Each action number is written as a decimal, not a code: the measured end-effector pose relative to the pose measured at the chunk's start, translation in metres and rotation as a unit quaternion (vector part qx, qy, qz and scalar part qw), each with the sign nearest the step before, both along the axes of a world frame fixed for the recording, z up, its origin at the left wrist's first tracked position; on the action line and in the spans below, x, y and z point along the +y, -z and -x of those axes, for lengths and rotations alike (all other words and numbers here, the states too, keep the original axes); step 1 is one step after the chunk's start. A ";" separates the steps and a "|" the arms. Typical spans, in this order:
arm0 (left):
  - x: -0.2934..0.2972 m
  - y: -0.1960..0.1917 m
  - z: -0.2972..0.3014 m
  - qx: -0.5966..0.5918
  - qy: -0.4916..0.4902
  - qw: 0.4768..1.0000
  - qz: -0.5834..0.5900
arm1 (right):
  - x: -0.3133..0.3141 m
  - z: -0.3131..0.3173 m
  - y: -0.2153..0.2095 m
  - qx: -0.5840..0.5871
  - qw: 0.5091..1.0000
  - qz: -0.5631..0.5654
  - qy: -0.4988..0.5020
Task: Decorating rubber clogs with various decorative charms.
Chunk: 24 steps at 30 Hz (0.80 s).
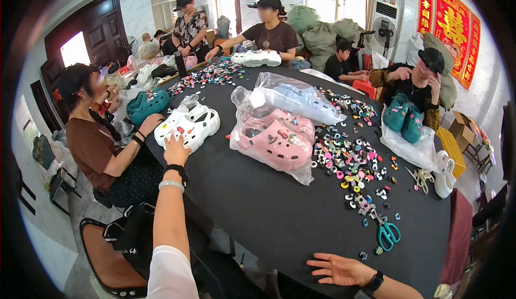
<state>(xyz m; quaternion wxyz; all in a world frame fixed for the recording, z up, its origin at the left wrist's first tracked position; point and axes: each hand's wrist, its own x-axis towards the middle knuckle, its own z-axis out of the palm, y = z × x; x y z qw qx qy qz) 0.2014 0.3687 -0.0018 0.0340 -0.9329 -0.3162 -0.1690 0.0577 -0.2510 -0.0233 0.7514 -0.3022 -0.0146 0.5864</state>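
My left hand (176, 149) reaches far out to the left and rests its fingers on a pair of white clogs (188, 125) with small charms on them. My right hand (339, 269) lies flat and open on the black table (269, 213) near its front edge, holding nothing. A pair of pink clogs in a clear plastic bag (275, 137) lies in the middle of the table. Beside it, many small coloured shoe charms (352, 162) are scattered. Teal-handled scissors (388, 234) lie just beyond my right hand.
Several people sit around the table. Light blue clogs in a bag (298, 99), teal clogs (404, 117) on plastic at right, teal clogs (146, 104) at left and white clogs (257, 58) at the far end. A chair (107, 256) stands by my left arm.
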 end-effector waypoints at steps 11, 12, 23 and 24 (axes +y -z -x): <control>-0.143 -0.052 -0.078 -0.088 0.317 0.819 0.470 | 0.004 -0.004 -0.004 -0.017 1.000 0.000 -0.020; -0.142 -0.044 -0.084 -0.121 0.322 0.830 0.439 | 0.006 -0.001 -0.005 -0.018 1.000 -0.006 -0.019; -0.261 -0.104 -0.019 -0.286 0.416 0.795 0.336 | 0.002 0.003 0.006 -0.104 0.993 -0.010 -0.055; -0.280 -0.110 -0.005 -0.283 0.414 0.797 0.338 | 0.000 0.003 0.005 -0.109 0.993 -0.008 -0.051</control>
